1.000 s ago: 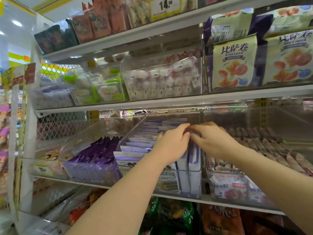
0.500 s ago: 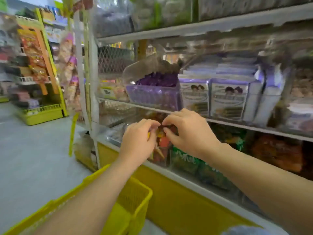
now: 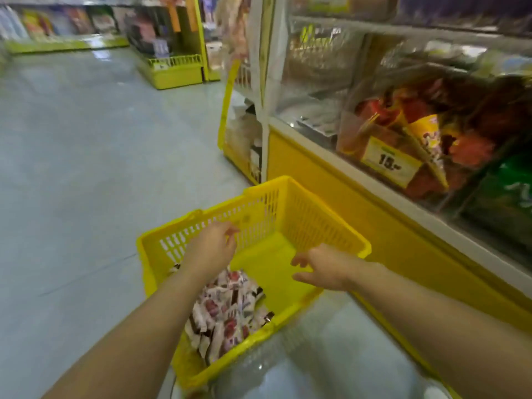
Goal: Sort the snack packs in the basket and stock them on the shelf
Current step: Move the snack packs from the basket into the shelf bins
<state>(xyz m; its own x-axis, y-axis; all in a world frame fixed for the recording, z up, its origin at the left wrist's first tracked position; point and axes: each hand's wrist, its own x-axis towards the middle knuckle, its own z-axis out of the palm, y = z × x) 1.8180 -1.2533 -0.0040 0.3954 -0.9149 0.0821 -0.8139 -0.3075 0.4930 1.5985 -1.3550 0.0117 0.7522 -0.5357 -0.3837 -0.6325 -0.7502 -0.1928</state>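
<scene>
Now I hold both arms out over the yellow basket [image 3: 316,217]: left hand [image 3: 211,249] loosely curled and empty, right hand [image 3: 322,269] spread, above the snack packs [image 3: 227,309].

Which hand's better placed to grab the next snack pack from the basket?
Probably the left. The left hand hangs open almost directly above the snack packs heaped at the near end of the yellow basket. The right hand, also open and empty, hangs over bare basket floor beside the pile.
</scene>
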